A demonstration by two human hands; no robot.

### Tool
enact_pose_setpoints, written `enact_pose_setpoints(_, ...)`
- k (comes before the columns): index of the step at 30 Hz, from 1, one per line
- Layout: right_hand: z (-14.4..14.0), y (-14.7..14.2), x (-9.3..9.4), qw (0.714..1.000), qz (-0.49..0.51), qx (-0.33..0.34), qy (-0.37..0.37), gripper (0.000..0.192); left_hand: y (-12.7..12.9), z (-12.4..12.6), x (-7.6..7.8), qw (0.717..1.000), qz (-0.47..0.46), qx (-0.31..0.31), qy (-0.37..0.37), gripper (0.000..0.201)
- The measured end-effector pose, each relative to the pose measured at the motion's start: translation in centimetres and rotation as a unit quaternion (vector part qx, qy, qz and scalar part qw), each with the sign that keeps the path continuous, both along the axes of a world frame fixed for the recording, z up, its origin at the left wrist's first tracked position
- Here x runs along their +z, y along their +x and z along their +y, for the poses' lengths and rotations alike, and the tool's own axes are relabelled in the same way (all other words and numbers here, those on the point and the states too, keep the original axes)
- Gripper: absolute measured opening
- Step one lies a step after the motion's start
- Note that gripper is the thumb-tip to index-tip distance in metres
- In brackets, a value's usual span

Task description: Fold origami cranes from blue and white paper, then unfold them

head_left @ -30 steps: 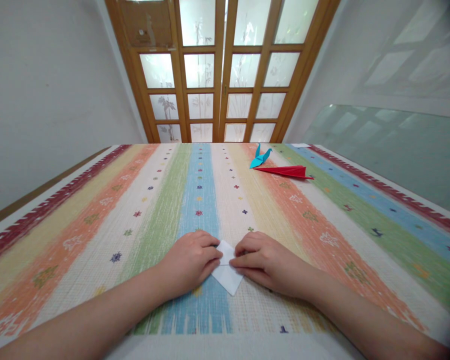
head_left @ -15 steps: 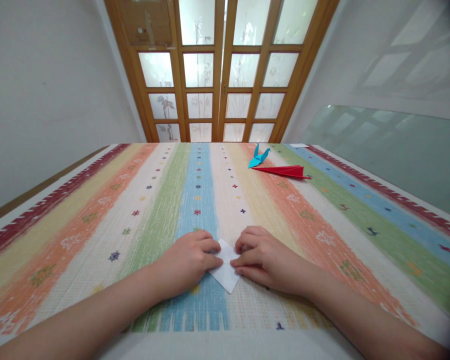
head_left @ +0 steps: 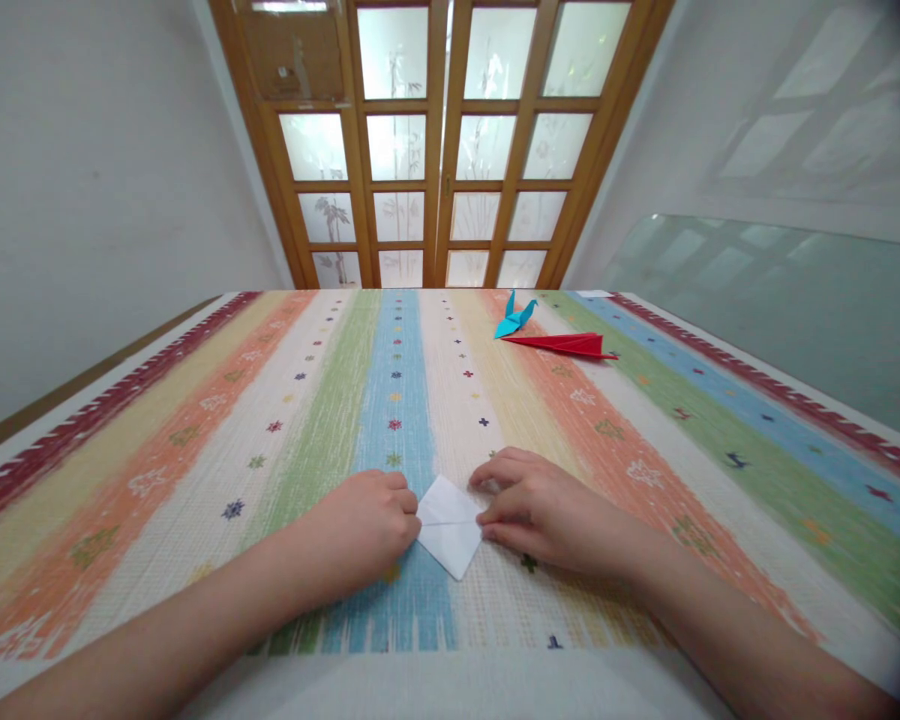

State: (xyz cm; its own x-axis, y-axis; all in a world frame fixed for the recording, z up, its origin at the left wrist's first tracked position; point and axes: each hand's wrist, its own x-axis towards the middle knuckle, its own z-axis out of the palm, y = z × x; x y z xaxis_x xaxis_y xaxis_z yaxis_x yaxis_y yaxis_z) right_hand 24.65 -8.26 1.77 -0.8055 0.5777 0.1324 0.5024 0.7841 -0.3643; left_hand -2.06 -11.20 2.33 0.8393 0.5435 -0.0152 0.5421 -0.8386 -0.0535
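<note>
A small white folded paper (head_left: pixel 448 527), diamond-shaped with a crease across its middle, lies flat on the striped tablecloth (head_left: pixel 270 430) near the front edge. My left hand (head_left: pixel 364 525) is curled with its fingertips pressing the paper's left corner. My right hand (head_left: pixel 544 510) presses the right corner with thumb and fingers. Both hands rest on the cloth, one on each side of the paper.
A blue paper crane (head_left: pixel 514 315) and a red folded paper plane (head_left: pixel 570 344) lie at the far right of the table. Wooden glass-paned doors (head_left: pixel 439 150) stand behind the table. A glass sheet (head_left: pixel 780 300) leans against the right wall.
Both hands have slid apart along the crease, from the paper's middle to its left and right corners. More of the white paper shows now.
</note>
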Motion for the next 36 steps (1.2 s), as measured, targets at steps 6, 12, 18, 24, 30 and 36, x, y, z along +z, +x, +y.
enact_pose_setpoints(6, 0.6, -0.2, -1.5, 0.998, 0.048, -0.048, 0.017, 0.022, 0.2, 0.2, -1.5, 0.999, -0.029, 0.011, 0.025, 0.012)
enact_pose_setpoints(12, 0.4, -0.6, -2.0, 0.996, 0.033, -0.080, 0.015, 0.025, 0.6, 0.5, -2.1, 0.996, -0.071, 0.042, 0.036, 0.014)
enact_pose_setpoints(18, -0.3, -1.1, -2.1, 0.992, 0.055, -0.115, -0.014, 0.019, 1.2, 0.5, -2.6, 0.991, -0.094, 0.087, 0.032, 0.015)
enact_pose_setpoints(24, -0.4, -1.8, -2.3, 0.984, 0.082, -0.146, -0.067, 0.017, 1.1, 0.7, -3.2, 0.972, -0.178, 0.153, -0.024, 0.029)
enact_pose_setpoints(30, -0.9, -2.3, -2.2, 0.967, 0.150, -0.154, -0.138, 0.018, 1.0, 0.8, -3.6, 0.923, -0.294, 0.187, -0.163, 0.085)
enact_pose_setpoints(36, -1.7, -2.5, -2.0, 0.935, 0.244, -0.154, -0.207, 0.015, 1.1, 1.0, -2.7, 0.833, -0.425, 0.196, -0.295, 0.052)
